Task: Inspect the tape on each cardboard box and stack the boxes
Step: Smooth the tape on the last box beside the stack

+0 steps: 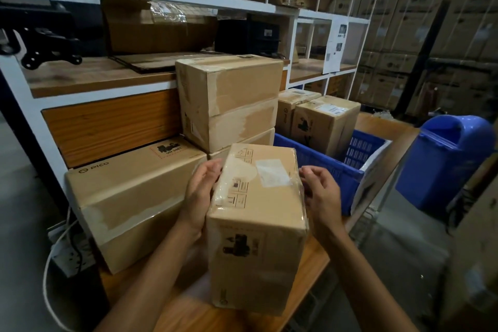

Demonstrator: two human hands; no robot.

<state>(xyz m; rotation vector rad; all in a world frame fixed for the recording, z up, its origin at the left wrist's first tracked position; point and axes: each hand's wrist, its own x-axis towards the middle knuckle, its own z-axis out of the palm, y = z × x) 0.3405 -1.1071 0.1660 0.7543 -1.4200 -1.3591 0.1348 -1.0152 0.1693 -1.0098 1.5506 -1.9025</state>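
A taped cardboard box (257,226) stands upright on the wooden table (172,307) in front of me, its top face bearing a white label and clear tape. My left hand (200,191) presses against its left side, fingers curled near the top edge. My right hand (322,197) sits at its right side, fingers curled by the tape at the upper corner. Behind it, two taped boxes (229,102) are stacked. A long box (134,197) lies to the left. Two more boxes (320,121) stand in a blue crate (323,167).
A white-framed shelf unit (107,83) with wooden boards rises behind the boxes. A blue bin (447,162) stands at the right on the floor. Stacked cartons (420,43) fill the far right. White cables (59,245) hang at the left by the table.
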